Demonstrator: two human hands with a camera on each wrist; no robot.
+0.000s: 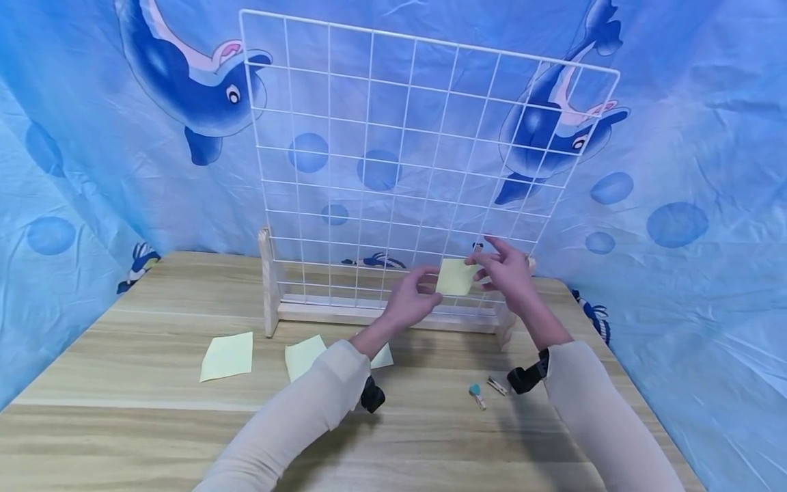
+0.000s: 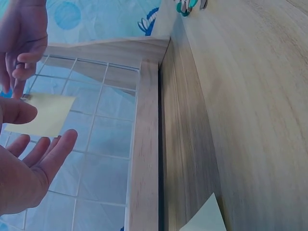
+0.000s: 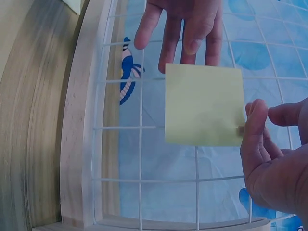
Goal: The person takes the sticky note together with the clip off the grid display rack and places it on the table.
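A pale yellow sticky note (image 1: 456, 277) sits against the lower right of the white wire grid (image 1: 393, 164). At its upper right corner is a small clip (image 3: 240, 130), partly hidden by fingers. My right hand (image 1: 507, 273) surrounds that corner, thumb and fingers apart around the clip; whether they touch it I cannot tell. On the note's left side is my left hand (image 1: 413, 297), thumb and fingers parted, with fingertips (image 3: 168, 62) right at the note's edge. Seen from the left wrist, the note (image 2: 45, 115) is partly covered by the left thumb.
Wooden feet and a bar (image 1: 344, 314) carry the grid on the wooden table (image 1: 154, 437). More sticky notes lie at left, one note (image 1: 227, 357) apart from others near my left sleeve. A teal-topped clip (image 1: 476, 395) and a plain clip (image 1: 496, 386) lie near the right wrist.
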